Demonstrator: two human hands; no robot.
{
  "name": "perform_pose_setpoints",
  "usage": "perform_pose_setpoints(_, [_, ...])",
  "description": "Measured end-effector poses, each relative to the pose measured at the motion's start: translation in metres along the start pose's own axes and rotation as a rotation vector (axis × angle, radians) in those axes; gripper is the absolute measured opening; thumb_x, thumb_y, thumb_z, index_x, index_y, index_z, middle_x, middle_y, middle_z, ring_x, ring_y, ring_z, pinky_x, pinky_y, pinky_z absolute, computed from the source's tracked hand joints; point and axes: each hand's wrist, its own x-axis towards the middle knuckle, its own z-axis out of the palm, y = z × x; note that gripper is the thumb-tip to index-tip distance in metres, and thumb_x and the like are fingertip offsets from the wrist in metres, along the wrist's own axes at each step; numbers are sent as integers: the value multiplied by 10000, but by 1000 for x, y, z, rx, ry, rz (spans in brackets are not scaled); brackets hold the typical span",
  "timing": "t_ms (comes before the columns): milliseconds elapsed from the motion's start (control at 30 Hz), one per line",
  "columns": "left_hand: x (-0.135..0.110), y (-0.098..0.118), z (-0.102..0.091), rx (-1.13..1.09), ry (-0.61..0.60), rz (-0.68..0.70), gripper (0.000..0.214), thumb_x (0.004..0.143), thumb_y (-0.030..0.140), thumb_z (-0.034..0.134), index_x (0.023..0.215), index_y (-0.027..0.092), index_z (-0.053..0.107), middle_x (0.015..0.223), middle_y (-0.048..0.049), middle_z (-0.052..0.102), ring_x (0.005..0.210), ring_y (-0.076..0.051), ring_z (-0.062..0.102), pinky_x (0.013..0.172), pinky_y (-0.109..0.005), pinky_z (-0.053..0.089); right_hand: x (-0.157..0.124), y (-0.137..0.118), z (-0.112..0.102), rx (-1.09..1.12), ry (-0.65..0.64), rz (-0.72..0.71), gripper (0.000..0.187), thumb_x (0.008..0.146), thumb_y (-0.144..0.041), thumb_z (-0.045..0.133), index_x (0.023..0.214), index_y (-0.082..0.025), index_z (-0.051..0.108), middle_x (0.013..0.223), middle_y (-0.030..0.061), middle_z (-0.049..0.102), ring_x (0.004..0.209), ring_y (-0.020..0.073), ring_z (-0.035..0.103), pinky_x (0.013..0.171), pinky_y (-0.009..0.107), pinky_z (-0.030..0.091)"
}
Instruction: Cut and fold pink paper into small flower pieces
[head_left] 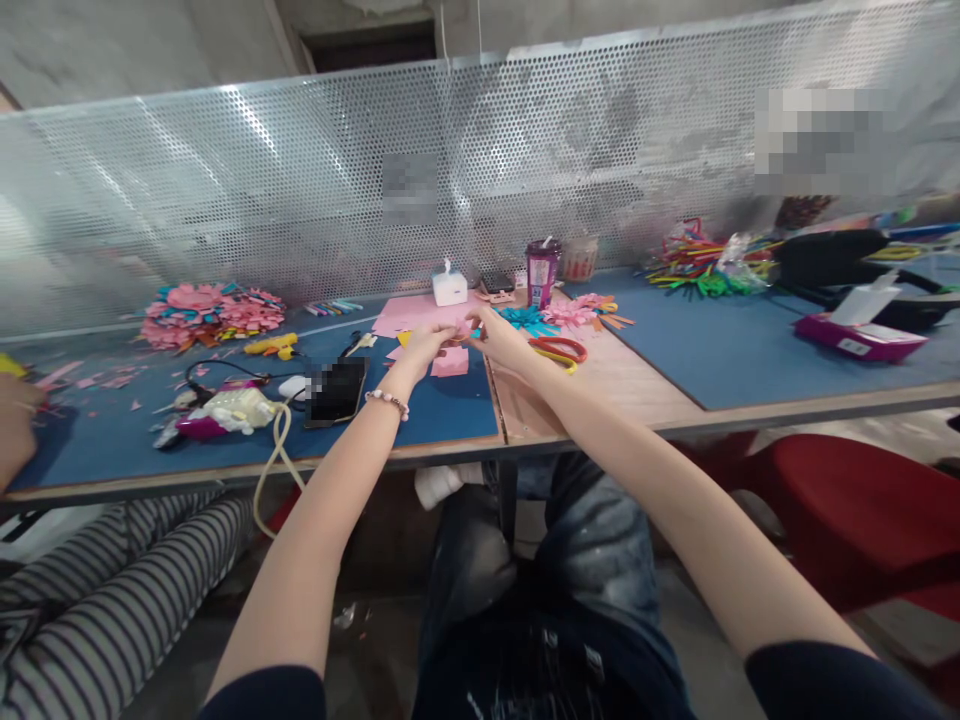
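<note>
Both my arms reach out over the blue table [420, 410]. My left hand [429, 345] and my right hand [496, 338] meet above a small pink paper piece [451, 362]. The fingers of both hands are pinched together on a small bit of paper between them, too small to name. A bead bracelet [388, 401] sits on my left wrist. Red-handled scissors [559, 350] lie just right of my right hand. Pink paper sheets [409, 312] lie beyond my hands.
Pink paper flowers [214, 312] are piled at the back left. A phone [335, 390], a yellow glue gun [274, 346], a white device [232, 410] with a cord, a purple cup [541, 272], colored strips [701, 265], a red chair [862, 520]. Another person's striped legs [112, 590] at left.
</note>
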Motion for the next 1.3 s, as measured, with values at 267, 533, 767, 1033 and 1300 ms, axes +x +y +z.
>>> perform_pose_setpoints(267, [0, 0, -1, 0, -51, 0, 244, 686, 365, 717, 795, 148, 701, 828, -91, 703, 722, -144, 615, 588, -233, 371, -1, -12, -10, -74, -34, -17, 154, 912, -285, 540, 990, -185, 627, 1019, 78, 624, 848, 184, 580, 768, 270, 429])
perform_pose_setpoints(533, [2, -3, -2, -4, -109, 26, 233, 708, 346, 716, 835, 152, 717, 862, -94, 699, 763, -146, 619, 637, -241, 401, 2, -14, -6, 251, 50, 114, 159, 873, -297, 572, 861, -157, 648, 869, 57, 642, 715, 159, 592, 673, 288, 493])
perform_pose_setpoints(767, [-3, 2, 3, -107, -180, 4, 181, 715, 277, 711, 827, 134, 709, 843, -89, 697, 760, -144, 638, 704, -264, 450, 3, -19, -4, 696, 68, 324, 151, 768, -290, 662, 779, -151, 606, 755, 25, 643, 671, 150, 618, 573, 277, 551])
perform_pose_setpoints(1033, [-5, 4, 3, -153, -227, -3, 206, 700, 262, 729, 845, 115, 720, 844, -100, 709, 757, -152, 657, 828, -326, 491, 5, -10, -1, 680, 101, 274, 95, 735, -226, 669, 770, -142, 643, 741, 34, 667, 679, 156, 637, 659, 304, 555])
perform_pose_setpoints(1300, [-6, 4, 4, -110, -185, -16, 229, 685, 295, 753, 816, 115, 700, 812, -97, 707, 742, -159, 665, 826, -352, 511, 5, -6, 0, 714, 92, 292, 114, 730, -238, 690, 769, -142, 642, 731, 39, 684, 662, 156, 648, 664, 314, 559])
